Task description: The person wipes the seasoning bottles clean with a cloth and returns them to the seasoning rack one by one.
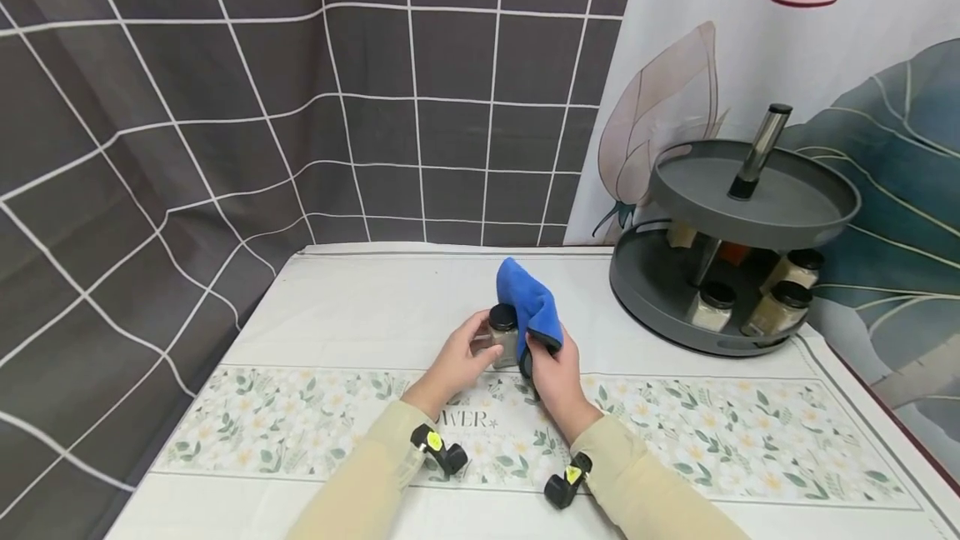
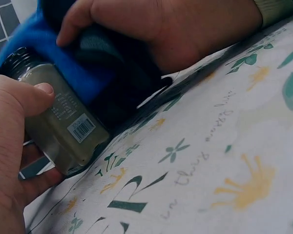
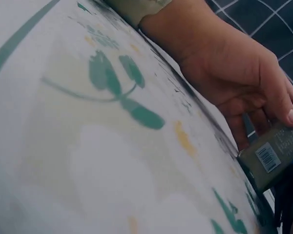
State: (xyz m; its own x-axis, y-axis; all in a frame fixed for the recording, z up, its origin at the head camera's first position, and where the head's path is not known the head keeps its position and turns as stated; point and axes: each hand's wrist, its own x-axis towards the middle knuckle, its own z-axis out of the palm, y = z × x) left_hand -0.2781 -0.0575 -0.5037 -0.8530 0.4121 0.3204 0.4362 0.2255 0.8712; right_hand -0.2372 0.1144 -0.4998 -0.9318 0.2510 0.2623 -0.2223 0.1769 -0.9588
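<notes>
My left hand (image 1: 462,357) grips a square glass spice jar (image 1: 505,338) with a black lid, thumb on its front and fingers behind. In the left wrist view the jar (image 2: 63,119) leans over, its greyish powder and barcode label showing, its base close to the tablecloth. A blue cloth (image 1: 531,298) with dark edging is bunched in my right hand (image 1: 555,369), pinched between thumb and fingers. The cloth lies against the jar's right side. In the right wrist view the jar's label (image 3: 268,157) faces the camera, and the cloth is mostly cut off at the edge.
At the right stands a grey two-tier turntable rack (image 1: 750,223). Several black-lidded spice jars (image 1: 712,307) sit on its lower tier; a metal post rises through the upper tray. A white tablecloth (image 1: 360,298) with a floral band covers the table. A dark checked curtain (image 1: 450,132) hangs behind.
</notes>
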